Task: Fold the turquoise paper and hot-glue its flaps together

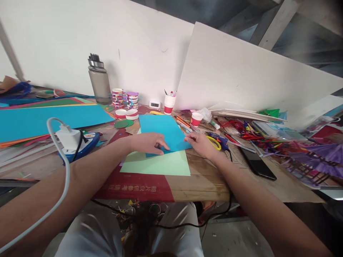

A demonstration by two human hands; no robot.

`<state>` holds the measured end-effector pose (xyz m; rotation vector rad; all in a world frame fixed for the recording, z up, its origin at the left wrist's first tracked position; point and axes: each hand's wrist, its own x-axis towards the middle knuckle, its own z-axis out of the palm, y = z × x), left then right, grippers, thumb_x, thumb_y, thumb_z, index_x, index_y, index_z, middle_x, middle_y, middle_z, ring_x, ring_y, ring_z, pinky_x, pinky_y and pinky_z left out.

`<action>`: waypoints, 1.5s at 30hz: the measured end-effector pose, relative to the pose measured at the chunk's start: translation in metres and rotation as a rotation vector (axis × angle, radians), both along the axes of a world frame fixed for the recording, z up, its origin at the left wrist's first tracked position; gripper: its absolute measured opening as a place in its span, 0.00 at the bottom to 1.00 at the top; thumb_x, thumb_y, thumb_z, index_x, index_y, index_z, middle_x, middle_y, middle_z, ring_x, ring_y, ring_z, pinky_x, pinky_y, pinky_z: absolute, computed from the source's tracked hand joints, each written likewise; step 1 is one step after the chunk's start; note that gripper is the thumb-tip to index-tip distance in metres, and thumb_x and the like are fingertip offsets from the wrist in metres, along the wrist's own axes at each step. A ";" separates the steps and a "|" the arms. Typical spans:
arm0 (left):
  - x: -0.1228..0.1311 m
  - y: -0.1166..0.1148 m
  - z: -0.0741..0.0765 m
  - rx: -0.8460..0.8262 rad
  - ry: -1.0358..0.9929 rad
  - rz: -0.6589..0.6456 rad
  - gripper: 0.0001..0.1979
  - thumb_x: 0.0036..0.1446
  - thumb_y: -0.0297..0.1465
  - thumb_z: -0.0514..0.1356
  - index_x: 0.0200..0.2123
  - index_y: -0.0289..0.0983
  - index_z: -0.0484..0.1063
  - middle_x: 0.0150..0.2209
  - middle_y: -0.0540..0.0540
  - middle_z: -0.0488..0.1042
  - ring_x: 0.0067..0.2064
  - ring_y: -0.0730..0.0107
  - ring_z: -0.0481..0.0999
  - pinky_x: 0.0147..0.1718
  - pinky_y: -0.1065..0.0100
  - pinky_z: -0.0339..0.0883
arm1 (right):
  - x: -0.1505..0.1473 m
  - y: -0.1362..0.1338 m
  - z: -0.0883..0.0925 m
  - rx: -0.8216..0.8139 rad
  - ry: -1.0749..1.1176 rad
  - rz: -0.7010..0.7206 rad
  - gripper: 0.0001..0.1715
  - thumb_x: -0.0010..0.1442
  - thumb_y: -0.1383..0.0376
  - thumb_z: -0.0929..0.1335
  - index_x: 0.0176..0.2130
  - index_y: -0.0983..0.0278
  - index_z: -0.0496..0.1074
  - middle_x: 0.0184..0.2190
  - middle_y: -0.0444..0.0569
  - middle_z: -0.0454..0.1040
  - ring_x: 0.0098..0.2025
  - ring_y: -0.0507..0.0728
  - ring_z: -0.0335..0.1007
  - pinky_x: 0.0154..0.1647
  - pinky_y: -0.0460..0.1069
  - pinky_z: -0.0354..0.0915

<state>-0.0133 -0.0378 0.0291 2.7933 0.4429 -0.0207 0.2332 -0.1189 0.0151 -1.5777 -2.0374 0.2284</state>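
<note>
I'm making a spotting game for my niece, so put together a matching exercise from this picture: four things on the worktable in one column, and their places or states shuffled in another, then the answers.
Column one
1. blue sheet
2. pale green sheet
3. phone
4. bottle

Column two
A. standing upright before a white panel
B. partly beneath 1
C. black, lying flat
D. lying between the left hand and right hand

Pairs: 1-D, 2-B, 3-C, 4-A
</note>
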 end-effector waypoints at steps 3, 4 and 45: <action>0.000 -0.002 0.001 0.039 0.003 -0.013 0.16 0.59 0.37 0.59 0.50 0.45 0.76 0.37 0.47 0.71 0.35 0.71 0.70 0.34 0.73 0.59 | -0.011 0.009 0.011 0.122 -0.049 0.002 0.10 0.63 0.66 0.63 0.37 0.67 0.73 0.38 0.52 0.73 0.42 0.55 0.68 0.46 0.49 0.61; 0.000 -0.002 0.001 0.053 -0.003 -0.020 0.16 0.59 0.36 0.59 0.50 0.45 0.76 0.37 0.47 0.71 0.36 0.71 0.70 0.34 0.73 0.59 | -0.017 0.013 0.013 0.146 -0.078 0.015 0.10 0.63 0.66 0.63 0.39 0.68 0.72 0.41 0.54 0.73 0.45 0.56 0.67 0.49 0.50 0.61; 0.001 -0.007 0.001 0.206 -0.082 -0.127 0.03 0.53 0.26 0.64 0.28 0.38 0.78 0.32 0.47 0.78 0.34 0.69 0.74 0.31 0.72 0.59 | -0.058 0.045 -0.038 -0.174 -0.310 0.269 0.40 0.66 0.45 0.47 0.69 0.62 0.45 0.70 0.51 0.41 0.71 0.61 0.31 0.68 0.63 0.36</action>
